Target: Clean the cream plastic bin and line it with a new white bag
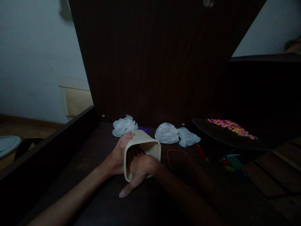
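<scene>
A cream plastic container (141, 138) lies tipped on its side, its mouth facing me. My left hand (118, 157) is closed around its left side, fingers over the top. The fingers of my right hand (141, 166) reach into the mouth and look stretched out in the shadow, while the thumb sticks out below the rim. Deep inside it is too dark to make out what the fingertips touch. Behind the container sit a crumpled white plastic bag (124, 125), a bit of purple material (145, 129) and a knotted white bag (167, 133).
An upright dark wooden panel (152, 62) closes off the back, and a raised board (51, 141) runs along the left. To the right are a brown rounded frame (180, 151), a dark pouch (216, 133) with pink and yellow decoration (231, 127), and wooden slats (270, 172).
</scene>
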### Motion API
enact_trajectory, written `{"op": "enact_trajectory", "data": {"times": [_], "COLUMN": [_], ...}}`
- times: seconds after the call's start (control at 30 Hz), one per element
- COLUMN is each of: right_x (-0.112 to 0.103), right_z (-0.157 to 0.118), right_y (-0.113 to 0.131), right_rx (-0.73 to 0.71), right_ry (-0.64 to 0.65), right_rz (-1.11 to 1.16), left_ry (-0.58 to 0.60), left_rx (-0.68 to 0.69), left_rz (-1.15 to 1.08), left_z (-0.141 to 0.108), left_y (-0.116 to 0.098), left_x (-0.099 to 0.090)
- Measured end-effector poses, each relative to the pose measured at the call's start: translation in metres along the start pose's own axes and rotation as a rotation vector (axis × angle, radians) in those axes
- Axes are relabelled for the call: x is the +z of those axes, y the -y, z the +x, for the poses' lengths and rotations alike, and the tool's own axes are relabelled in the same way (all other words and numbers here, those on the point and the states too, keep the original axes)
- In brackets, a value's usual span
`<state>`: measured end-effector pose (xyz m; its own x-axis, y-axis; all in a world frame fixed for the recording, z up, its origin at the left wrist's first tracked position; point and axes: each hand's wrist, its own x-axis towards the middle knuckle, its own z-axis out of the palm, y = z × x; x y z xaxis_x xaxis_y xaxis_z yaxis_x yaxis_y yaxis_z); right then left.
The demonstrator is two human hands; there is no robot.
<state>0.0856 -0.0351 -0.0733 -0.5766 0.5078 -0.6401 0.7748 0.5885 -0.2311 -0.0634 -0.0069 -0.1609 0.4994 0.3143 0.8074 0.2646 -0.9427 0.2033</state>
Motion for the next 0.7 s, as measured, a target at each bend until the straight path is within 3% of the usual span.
{"op": "enact_trajectory", "data": {"times": [0.27,0.53,0.7], "right_x": [0.002,0.067,0.054], "right_z": [-0.039,-0.032,-0.07], "right_y": [0.007,-0.008,0.0], "right_rx": [-0.138,-0.178,-0.021], "right_ry": [-0.166,-0.469,-0.371], "right_rz": [0.11,-0.085,0.032], "left_ry": [-0.009,0.026,0.031], "left_rx": [-0.034,-0.045,-0.011], "left_rz": [0.036,0.007,0.021], "left_z": [-0.001,-0.001,0.004], "left_y": [0.004,0.007,0.003], "left_x": [-0.001,-0.006,-0.005]}}
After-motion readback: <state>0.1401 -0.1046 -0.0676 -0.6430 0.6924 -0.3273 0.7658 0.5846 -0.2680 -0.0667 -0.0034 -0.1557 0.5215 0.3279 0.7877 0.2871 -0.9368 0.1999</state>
